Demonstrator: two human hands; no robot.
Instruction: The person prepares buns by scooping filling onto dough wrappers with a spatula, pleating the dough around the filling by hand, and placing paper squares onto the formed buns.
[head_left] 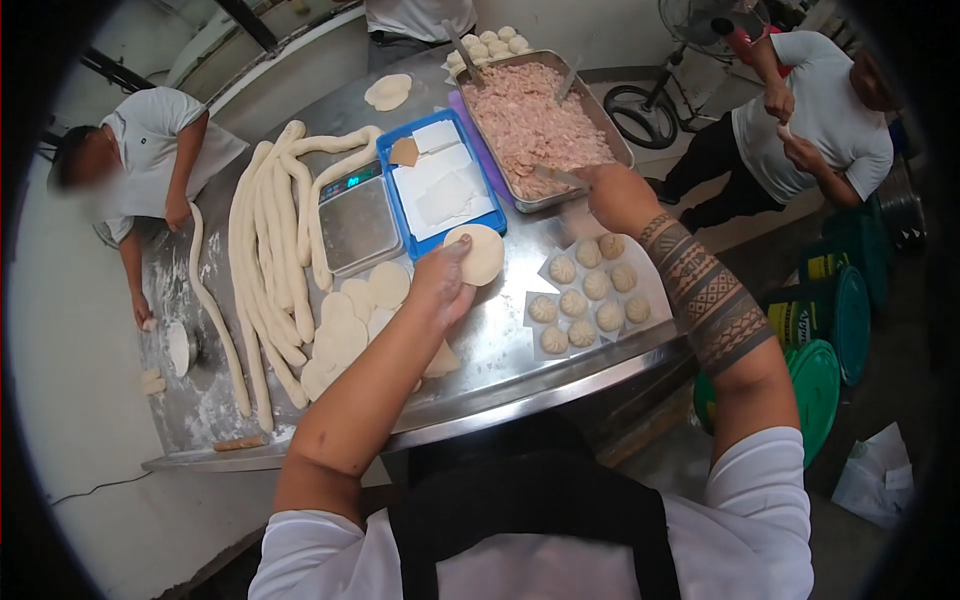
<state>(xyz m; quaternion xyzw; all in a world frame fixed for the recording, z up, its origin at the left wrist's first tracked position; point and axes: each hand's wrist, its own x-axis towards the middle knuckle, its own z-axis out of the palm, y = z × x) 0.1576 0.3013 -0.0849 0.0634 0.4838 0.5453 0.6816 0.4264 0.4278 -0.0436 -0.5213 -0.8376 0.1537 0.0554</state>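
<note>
My left hand (441,283) holds a round, flat dough wrapper (484,257), thumb on top of it. At the near right corner of a metal tray (628,152), my right hand (622,198) grips a flat filling spatula (562,177) whose blade dips into the pinkish minced meat (535,120). Below that hand, several pleated buns (596,285) sit in rows on white paper squares. More flat wrappers (345,325) overlap on the steel table, partly hidden by my left forearm.
Long dough ropes (265,235) lie on the table (490,350), left of a digital scale (360,228) and a blue tray (468,228) with paper. One co-worker (165,150) handles a dough rope; another person (810,110) stands right, near green-lidded buckets (815,395).
</note>
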